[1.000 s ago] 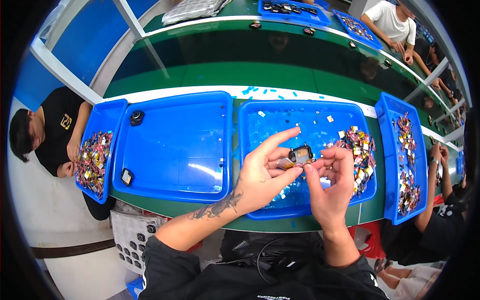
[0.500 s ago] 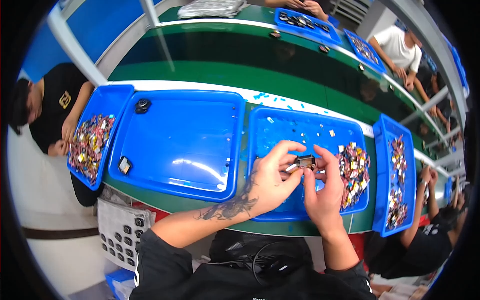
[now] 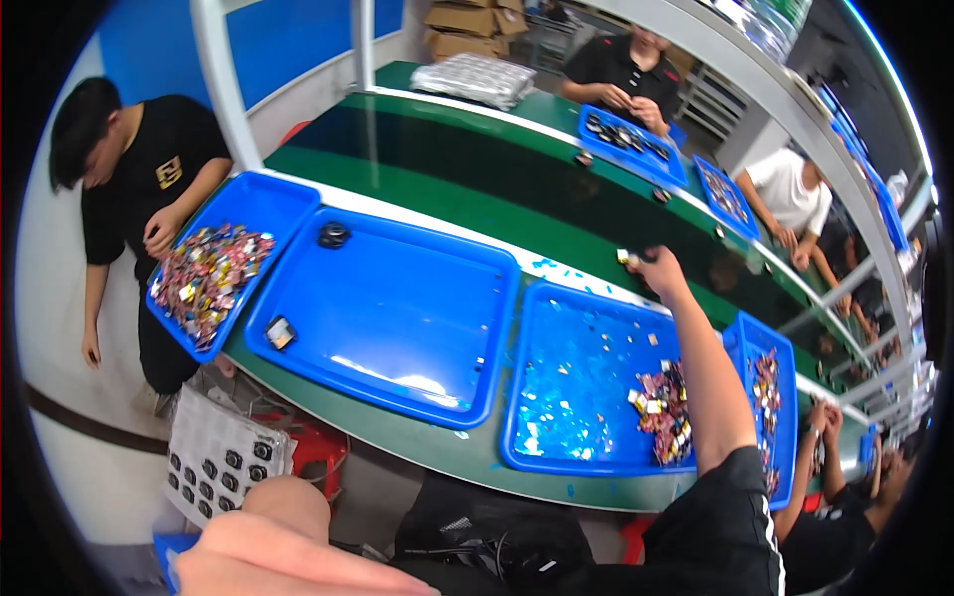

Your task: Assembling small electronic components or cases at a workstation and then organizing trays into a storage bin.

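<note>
My right hand [image 3: 664, 273] reaches far out over the green conveyor belt [image 3: 437, 212], beyond the trays. Its fingers are closed at a small dark electronic device with a white and yellow piece [image 3: 626, 256] at its left end; the fingers partly hide it. Low at the left, close to the camera, is my left hand [image 3: 283, 558], cut off by the lower edge, its fingers not to be made out. Below my right arm, a blue tray [image 3: 517, 392] holds a heap of small wired parts [image 3: 664, 412], with blue and white scraps spread over its floor.
Left of that tray, a wide blue tray [image 3: 397, 308] holds two small black devices. Wired parts fill another blue tray [image 3: 214, 283] beside a person in black. One more parts tray [image 3: 785, 397] stands right. Black devices lie on a grey sheet [image 3: 224, 467] below. Co-workers sit across the belt.
My hands have parted. The right one has gone forward and up over the belt with the small device; the left has dropped back to the lower left. The view has shifted too.
</note>
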`<state>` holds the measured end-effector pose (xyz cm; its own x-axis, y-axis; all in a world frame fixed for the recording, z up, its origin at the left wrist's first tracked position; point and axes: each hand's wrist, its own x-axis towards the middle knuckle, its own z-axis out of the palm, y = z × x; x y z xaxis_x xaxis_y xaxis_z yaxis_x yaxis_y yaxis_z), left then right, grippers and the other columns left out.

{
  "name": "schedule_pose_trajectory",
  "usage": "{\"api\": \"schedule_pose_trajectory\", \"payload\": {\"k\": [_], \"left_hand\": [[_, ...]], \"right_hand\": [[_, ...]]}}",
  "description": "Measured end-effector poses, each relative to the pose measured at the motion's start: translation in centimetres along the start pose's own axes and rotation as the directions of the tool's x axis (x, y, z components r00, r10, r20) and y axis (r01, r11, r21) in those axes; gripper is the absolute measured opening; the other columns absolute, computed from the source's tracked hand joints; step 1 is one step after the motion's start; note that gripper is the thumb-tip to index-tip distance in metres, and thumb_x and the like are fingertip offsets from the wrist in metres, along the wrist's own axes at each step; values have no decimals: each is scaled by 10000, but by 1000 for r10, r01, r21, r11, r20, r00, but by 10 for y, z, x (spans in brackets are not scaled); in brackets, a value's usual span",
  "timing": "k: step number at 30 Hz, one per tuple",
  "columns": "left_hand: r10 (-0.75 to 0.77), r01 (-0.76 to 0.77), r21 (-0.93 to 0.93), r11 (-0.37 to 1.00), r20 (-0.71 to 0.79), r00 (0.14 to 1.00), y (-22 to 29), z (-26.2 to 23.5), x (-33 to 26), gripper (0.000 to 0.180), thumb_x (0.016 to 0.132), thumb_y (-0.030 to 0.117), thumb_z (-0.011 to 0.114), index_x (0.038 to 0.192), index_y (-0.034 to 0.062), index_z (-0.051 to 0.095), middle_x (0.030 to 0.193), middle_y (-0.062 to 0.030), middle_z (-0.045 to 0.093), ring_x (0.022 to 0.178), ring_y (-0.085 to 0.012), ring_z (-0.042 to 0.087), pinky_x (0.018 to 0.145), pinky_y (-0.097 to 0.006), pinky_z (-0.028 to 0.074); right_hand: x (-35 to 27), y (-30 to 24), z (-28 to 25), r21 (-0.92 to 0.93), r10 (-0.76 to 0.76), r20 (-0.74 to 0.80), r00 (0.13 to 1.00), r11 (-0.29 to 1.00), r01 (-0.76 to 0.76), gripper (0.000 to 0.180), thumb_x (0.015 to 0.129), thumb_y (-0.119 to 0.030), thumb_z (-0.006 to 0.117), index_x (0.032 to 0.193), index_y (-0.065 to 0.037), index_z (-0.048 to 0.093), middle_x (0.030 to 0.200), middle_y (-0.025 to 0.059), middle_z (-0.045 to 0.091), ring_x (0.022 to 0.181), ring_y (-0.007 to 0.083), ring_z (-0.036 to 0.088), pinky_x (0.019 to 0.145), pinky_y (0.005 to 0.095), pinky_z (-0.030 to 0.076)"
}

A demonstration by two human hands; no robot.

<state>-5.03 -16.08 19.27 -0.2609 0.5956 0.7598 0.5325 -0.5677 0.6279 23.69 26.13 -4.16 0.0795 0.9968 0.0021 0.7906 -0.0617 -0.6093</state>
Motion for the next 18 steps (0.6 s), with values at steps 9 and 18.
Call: {"api": "schedule_pose_trajectory", "payload": {"k": [9, 18], "left_hand": [[335, -395, 193, 898, 282, 899, -64, -87, -14, 171, 808, 106, 651, 644, 113, 603, 685, -53, 668, 543, -139, 612, 495, -243, 468], [-676, -343, 874, 343, 484, 557, -248, -103, -23, 469, 754, 393, 740, 1043, 54, 591, 933, -151, 649, 905, -357, 622, 789, -467, 477]], "right_hand": [[2, 18, -2, 24, -19, 44, 999, 1000, 18, 700, 714, -230, 838, 1283, -10, 494, 960, 118, 632, 799, 187, 609, 613, 324, 480], [-97, -32, -106, -115, -470, 127, 874, 868, 483, 332, 825, -135, 661, 1132, -19, 614, 982, 151, 666, 878, 239, 654, 805, 346, 509]]}}
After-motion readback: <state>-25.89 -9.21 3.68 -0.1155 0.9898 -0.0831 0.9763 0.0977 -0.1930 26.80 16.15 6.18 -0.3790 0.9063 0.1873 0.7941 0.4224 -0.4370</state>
